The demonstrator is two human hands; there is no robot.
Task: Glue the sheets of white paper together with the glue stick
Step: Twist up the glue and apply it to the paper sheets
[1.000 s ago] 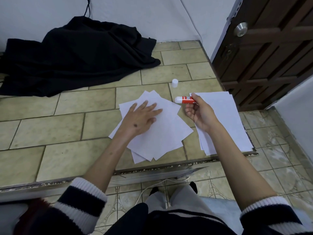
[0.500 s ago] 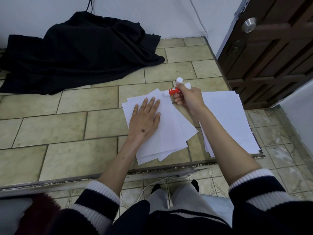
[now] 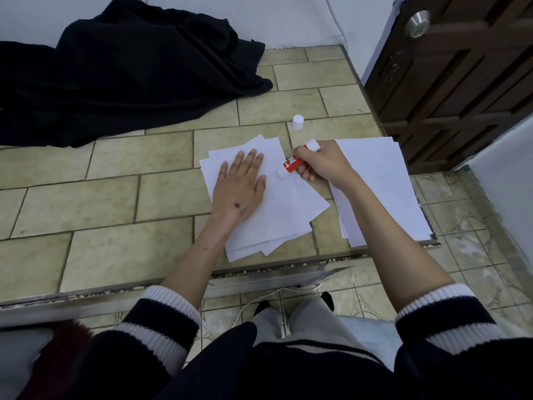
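Observation:
A fanned pile of white paper sheets (image 3: 284, 210) lies on the tiled ledge. My left hand (image 3: 240, 187) rests flat on its left part, fingers spread, pressing it down. My right hand (image 3: 318, 163) grips a red and white glue stick (image 3: 291, 166), tilted with its white tip down on the top sheet just right of my left hand. The glue stick's white cap (image 3: 297, 122) stands alone on the tiles behind the pile. A second stack of white sheets (image 3: 380, 183) lies to the right, partly under my right forearm.
A black cloth (image 3: 124, 70) is heaped at the back left against the wall. A dark wooden door (image 3: 461, 76) stands at the right. The ledge's front edge (image 3: 259, 277) drops to a lower tiled floor where my legs and a white cable show.
My right hand has drawn the glue stick back from the pile's far edge toward me and tilted its tip down onto the top sheet. My left hand stays flat on the pile.

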